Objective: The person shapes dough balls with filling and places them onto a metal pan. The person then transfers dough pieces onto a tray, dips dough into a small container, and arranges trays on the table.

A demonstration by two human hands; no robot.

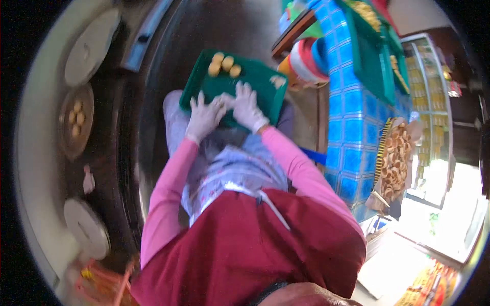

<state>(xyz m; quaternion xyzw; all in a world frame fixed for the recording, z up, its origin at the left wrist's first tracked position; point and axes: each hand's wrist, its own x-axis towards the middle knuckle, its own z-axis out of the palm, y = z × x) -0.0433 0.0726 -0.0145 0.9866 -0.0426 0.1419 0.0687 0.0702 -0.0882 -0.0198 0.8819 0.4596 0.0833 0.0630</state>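
A green tray [260, 81] rests across my lap. Both my hands wear white gloves and work low over its near half. My left hand [204, 118] has its fingers stretched apart, the inner ones pointing towards the other hand. My right hand [248, 108] lies with its fingers extended forward and its thumb side turned inward. The two hands meet near the tray's middle; blur and white gloves hide whether a small pale piece lies between them. Several round, pale yellow dough balls [224, 64] sit at the tray's far left. A crumbly pale bit [278, 81] lies at the far right corner.
On the right, a table with a blue checked cloth [342, 122] holds green trays [370, 61] and a basket of round brown pieces [395, 160]. Left are a dish of dough balls [76, 122] and pale round lids [87, 229]. A red-white-blue bucket [309, 61] stands beyond the tray.
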